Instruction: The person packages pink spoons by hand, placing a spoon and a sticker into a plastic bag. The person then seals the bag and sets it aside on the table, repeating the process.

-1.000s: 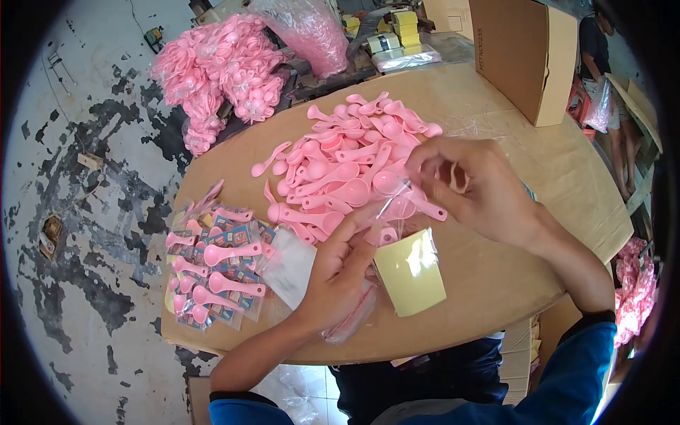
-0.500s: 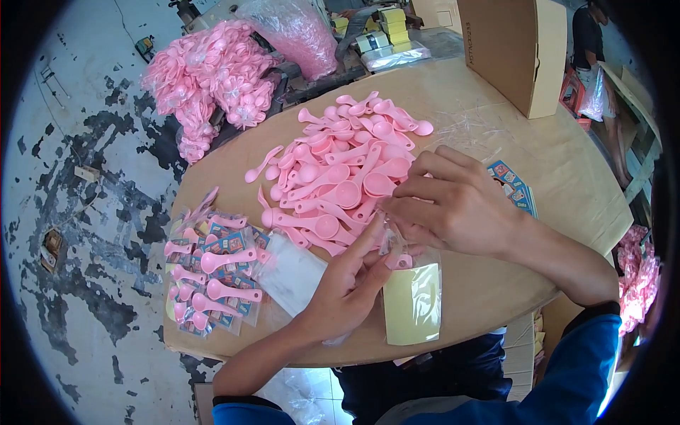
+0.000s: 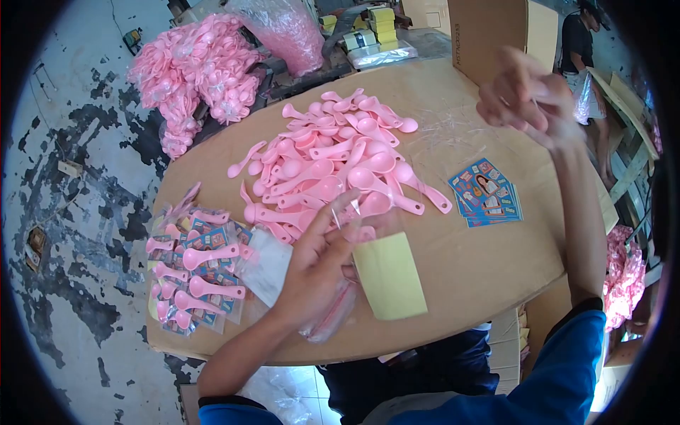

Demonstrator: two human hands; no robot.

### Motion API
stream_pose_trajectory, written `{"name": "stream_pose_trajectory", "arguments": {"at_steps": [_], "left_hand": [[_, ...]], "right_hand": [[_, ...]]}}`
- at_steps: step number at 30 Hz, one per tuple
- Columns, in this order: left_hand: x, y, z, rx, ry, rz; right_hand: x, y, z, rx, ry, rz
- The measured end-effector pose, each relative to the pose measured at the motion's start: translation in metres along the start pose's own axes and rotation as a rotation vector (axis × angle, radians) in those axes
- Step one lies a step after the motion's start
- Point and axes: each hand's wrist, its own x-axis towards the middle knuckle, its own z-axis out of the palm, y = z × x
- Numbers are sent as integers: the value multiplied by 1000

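- Left hand (image 3: 312,262) pinches a bag (image 3: 389,275) beside the spoons (image 3: 319,170)
- Right hand (image 3: 528,99), blurred, fingers curled, partly hides the carton (image 3: 489,35); cannot tell what it holds
- Cards (image 3: 487,193) lie right of the spoons

We record a pale wall (image 3: 53,212) along the left, its coating flaked away in broad dark patches. A small pale fitting (image 3: 69,168) is mounted on it. We note a wide brown-topped desk (image 3: 489,276) and, below its near edge, white floor tiles (image 3: 312,414) with visible joints. Wooden boards (image 3: 634,173) stand at right. Bright light (image 3: 603,397) shows lower right, possibly daylight; the dark lens margin limits our reading.
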Motion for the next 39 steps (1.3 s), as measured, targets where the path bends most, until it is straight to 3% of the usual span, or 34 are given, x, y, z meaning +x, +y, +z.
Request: {"name": "stream_pose_trajectory", "arguments": {"at_steps": [1, 3, 6, 9, 10, 12, 14, 18, 21, 24, 33, 36, 39], "left_hand": [[2, -3, -2, -89, 17, -27], [3, -12, -8, -113, 13, -48], [5, -12, -12, -146, 48, -62], [5, -11, -11, -184, 85, -26], [6, -11, -11, -194, 89, -19], [5, -10, -10, -183, 103, -8], [5, -10, -8, -152, 120, -14], [5, -11, -12, -109, 119, -26], [6, -11, -15, -86, 112, -28], [5, -13, -16, -86, 105, -16], [11, -12, -22, -43, 61, 47], [11, -13, -25, 27, 47, 90], [12, -13, -26, 94, 27, 167]], "right_hand": [[-2, 9, -13, -122, -67, 83], [-6, 42, -25, -987, 65, 399], [-9, 47, -37, -1250, 286, 190], [-1, 40, -23, -848, 416, -41], [1, 33, 0, -638, 297, 116], [1, 40, 45, -622, -73, 159], [8, 26, 91, -542, -202, 446], [2, 64, 111, -232, 38, 385], [1, 66, 111, -216, -5, 456], [2, 68, 108, -154, -14, 316], [2, 63, 106, -201, 48, 398], [-2, 83, 102, -175, 71, 134], [-2, 83, 96, -178, 38, 78]]}}
